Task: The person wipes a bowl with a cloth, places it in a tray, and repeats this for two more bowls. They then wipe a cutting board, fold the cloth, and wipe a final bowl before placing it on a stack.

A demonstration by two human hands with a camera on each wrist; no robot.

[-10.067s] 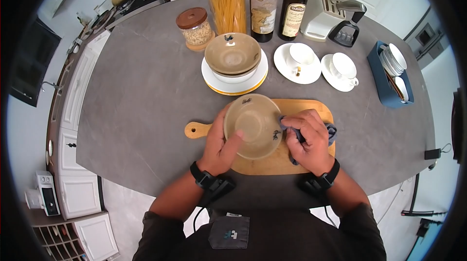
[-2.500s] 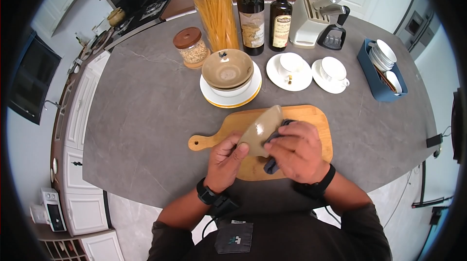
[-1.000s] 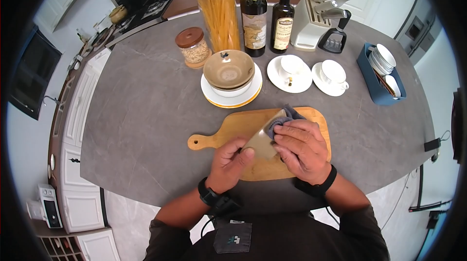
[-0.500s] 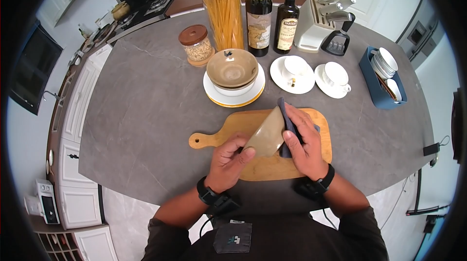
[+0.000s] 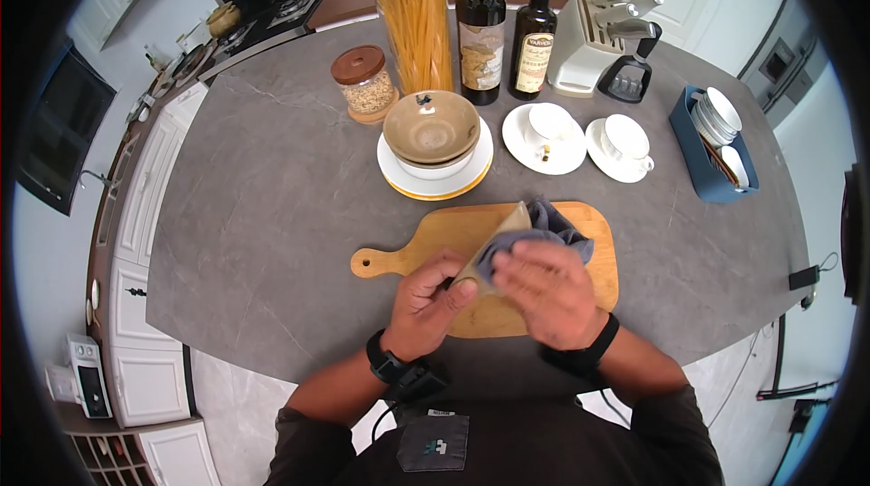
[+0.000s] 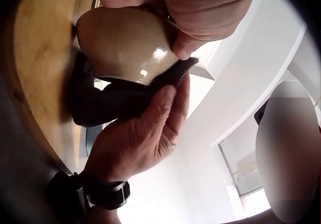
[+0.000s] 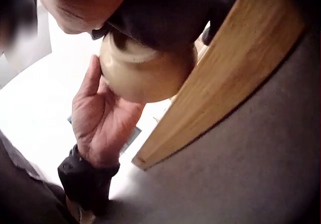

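Note:
My left hand (image 5: 426, 305) grips the near edge of a tan ceramic bowl (image 6: 125, 43), thumb on the side facing me. The bowl is tilted on its side above a wooden cutting board (image 5: 435, 232). A dark grey cloth (image 5: 566, 237) lies against the bowl, covering much of it in the head view. My right hand (image 5: 555, 300), blurred, holds the cloth to the bowl, back of the hand upward. In the left wrist view, the right thumb (image 6: 163, 101) pinches the cloth by the bowl's rim. The right wrist view shows the bowl's underside with its foot ring.
Beyond the board, tan bowls (image 5: 432, 126) are stacked on white plates (image 5: 391, 169). Two white cups on saucers (image 5: 571, 158) stand to their right, then a blue bin (image 5: 711, 180) of dishes. Jars, two bottles (image 5: 480, 42) and a knife block (image 5: 580, 47) line the back.
The bowl faced up ten seconds ago and is now tipped on its side. In the last half second my right hand has turned over and swept the cloth leftward and nearer across the bowl.

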